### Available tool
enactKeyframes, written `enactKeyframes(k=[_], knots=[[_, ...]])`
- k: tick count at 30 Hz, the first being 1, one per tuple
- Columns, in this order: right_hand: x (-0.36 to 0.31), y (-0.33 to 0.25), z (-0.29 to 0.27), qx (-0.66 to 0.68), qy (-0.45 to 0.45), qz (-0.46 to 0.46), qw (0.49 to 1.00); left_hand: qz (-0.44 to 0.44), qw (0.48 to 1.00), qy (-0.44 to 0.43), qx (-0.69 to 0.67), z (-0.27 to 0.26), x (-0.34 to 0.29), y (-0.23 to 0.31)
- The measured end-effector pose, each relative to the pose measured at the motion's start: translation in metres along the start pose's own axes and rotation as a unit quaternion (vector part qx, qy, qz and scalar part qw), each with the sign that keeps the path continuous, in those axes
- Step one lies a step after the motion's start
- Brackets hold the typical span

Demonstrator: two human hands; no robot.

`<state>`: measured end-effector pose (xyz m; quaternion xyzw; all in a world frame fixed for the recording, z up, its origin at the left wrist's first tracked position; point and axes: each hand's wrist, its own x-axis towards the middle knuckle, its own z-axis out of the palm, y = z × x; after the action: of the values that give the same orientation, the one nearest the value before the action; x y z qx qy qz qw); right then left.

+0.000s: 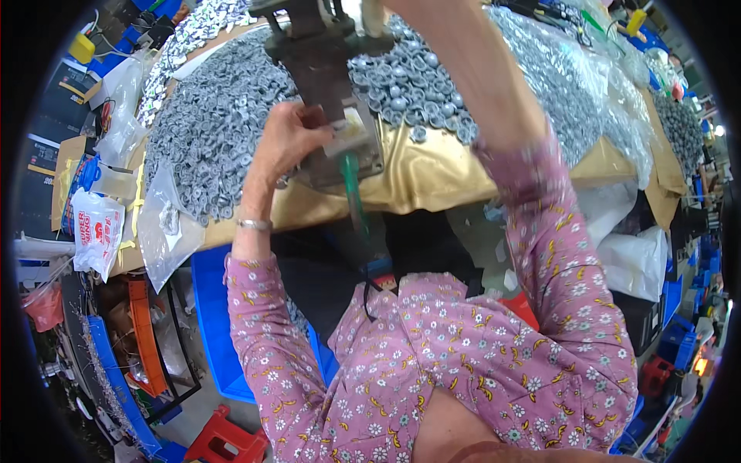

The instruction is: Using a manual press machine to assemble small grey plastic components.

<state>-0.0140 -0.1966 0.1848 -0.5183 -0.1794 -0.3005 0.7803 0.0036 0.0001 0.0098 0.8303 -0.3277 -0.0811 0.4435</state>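
A dark metal hand press (318,58) stands on the worktable, its base plate (373,158) near the front edge. On the base sits a small pale fixture block (351,137), with a green rod-like handle (350,181) pointing towards me. My left hand (287,140) is at the left side of this block, thumb and fingers pinched together. Whatever lies between the fingertips is too small or hidden to make out. My right forearm (494,77) reaches up past the press, and the hand itself is beyond the upper edge of the view.
Heaps of small grey round parts (212,123) lie left of the press, more grey parts (413,81) to its right. Clear plastic sheeting (571,69) covers another heap. Gold-brown sheeting (432,174) drapes the table edge. Below are a blue crate (212,324) and a red stool (224,440).
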Motion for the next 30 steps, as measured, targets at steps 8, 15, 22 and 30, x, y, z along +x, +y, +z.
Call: enactKeyframes(k=[8, 15, 22, 30], knots=[[0.001, -0.02, -0.005, -0.094, -0.046, -0.078, 0.991, -0.011, 0.998, -0.017, -0.066, 0.004, 0.007, -0.006], [-0.018, 0.073, -0.129, -0.425, -0.078, -0.041, 0.901, 0.039, 0.997, 0.059, -0.015, -0.009, -0.026, -0.015], [-0.205, 0.052, -0.159, -0.625, -0.065, 0.079, 0.774, -0.138, 0.978, 0.123, 0.102, -0.078, -0.168, -0.038], [-0.212, 0.068, -0.153, -0.72, -0.097, -0.004, 0.688, -0.093, 0.974, 0.168, 0.122, -0.036, -0.15, -0.027]])
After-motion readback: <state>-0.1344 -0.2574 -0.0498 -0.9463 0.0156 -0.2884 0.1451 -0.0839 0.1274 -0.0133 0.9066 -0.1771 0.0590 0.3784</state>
